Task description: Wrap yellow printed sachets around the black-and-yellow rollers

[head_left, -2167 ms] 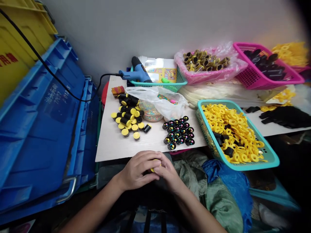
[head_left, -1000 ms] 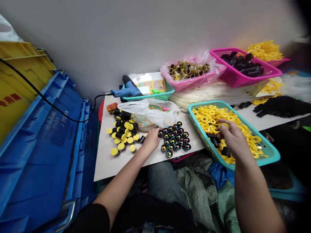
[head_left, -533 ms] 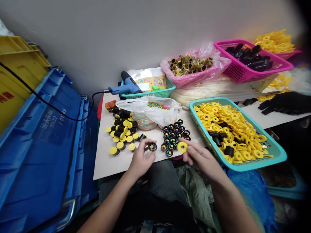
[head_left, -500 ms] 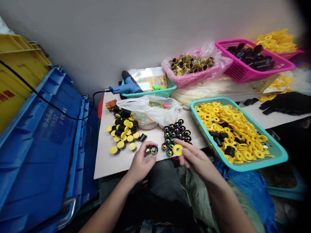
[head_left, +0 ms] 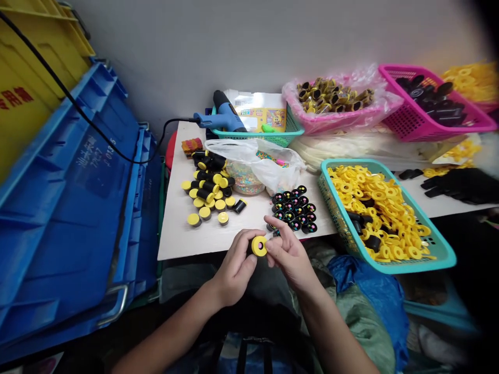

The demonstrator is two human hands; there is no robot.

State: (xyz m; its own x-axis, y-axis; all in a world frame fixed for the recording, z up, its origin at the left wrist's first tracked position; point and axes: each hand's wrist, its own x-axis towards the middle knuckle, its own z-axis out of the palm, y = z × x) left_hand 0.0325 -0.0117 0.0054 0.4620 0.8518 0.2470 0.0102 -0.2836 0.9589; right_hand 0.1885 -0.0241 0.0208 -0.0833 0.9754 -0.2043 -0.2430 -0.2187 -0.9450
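Note:
My left hand [head_left: 236, 267] is closed around a small black cylinder [head_left: 250, 248], now mostly hidden by fingers and cap. Over its open end sits a yellow ring cap [head_left: 254, 247], with something pink showing through the hole. My right hand [head_left: 290, 259] pinches the cap's right edge between thumb and fingers, its index finger stretched out. Just beyond that hand stand several open black cylinders [head_left: 299, 210] with coloured beads inside. To the left lies a heap of black cylinders with yellow ends [head_left: 209, 187].
A teal basket [head_left: 440, 254] of yellow ring caps stands at right. Behind are a clear tub of beads [head_left: 249, 184], a white plastic bag [head_left: 286, 176], a blue heat gun [head_left: 222, 120] and pink baskets [head_left: 413, 124]. Blue crates [head_left: 58, 223] flank the table's left side.
My hands have come together. The yellow ring cap has moved left from beside the bead-filled cylinder onto its open end. The view has shifted somewhat.

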